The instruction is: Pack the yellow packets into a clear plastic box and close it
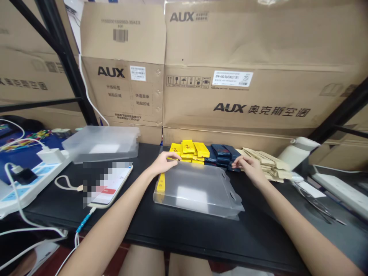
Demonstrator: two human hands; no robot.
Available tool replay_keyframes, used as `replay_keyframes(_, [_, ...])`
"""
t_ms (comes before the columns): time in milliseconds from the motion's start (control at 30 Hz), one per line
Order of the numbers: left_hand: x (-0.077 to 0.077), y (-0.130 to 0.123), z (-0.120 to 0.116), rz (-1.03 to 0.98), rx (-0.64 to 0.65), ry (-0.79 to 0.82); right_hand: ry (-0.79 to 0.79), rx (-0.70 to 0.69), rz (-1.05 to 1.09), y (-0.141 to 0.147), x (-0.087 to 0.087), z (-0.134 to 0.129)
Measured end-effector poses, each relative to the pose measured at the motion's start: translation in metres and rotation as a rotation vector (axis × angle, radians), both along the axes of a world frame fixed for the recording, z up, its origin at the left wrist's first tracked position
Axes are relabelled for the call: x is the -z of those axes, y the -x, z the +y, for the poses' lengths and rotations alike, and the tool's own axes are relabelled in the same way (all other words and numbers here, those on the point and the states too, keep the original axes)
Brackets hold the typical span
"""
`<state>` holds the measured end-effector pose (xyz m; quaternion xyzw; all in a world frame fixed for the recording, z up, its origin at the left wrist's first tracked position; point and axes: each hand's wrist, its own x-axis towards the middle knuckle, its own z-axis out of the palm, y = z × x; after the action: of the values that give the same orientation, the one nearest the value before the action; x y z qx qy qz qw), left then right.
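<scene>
A clear plastic box lies before me on the black table, with a yellow packet inside along its left side. My left hand is closed on the box's back left corner, thumb and fingers close together beside the stacked yellow packets. Over at the right, my right hand is open with bent fingers, its fingertips at the edge of the dark blue packets; nothing shows in its grasp. Beige packets are piled just behind that hand.
Another clear plastic box stands at the back left. A phone on a cable and a white power strip lie at the left. On the right are a white bottle and glasses. Large cardboard boxes wall the back.
</scene>
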<state>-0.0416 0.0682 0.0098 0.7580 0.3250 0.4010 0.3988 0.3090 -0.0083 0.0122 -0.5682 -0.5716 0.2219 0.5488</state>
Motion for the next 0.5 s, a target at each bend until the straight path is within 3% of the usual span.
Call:
replay_keyframes(133, [0.002, 0.007, 0.011, -0.202, -0.183, 0.099, -0.118, 0.082, 0.036, 0.001, 0.000, -0.001])
replay_keyframes(233, [0.010, 0.013, 0.020, -0.159, -0.345, 0.026, -0.160, 0.109, -0.048, 0.007, 0.001, -0.003])
replay_keyframes(400, [0.020, 0.014, 0.026, -0.204, -0.272, 0.187, -0.280, 0.144, -0.493, 0.020, 0.002, -0.009])
replay_keyframes(500, [0.019, 0.013, 0.026, -0.178, -0.269, 0.254, -0.327, 0.106, -0.614, 0.026, 0.000, -0.013])
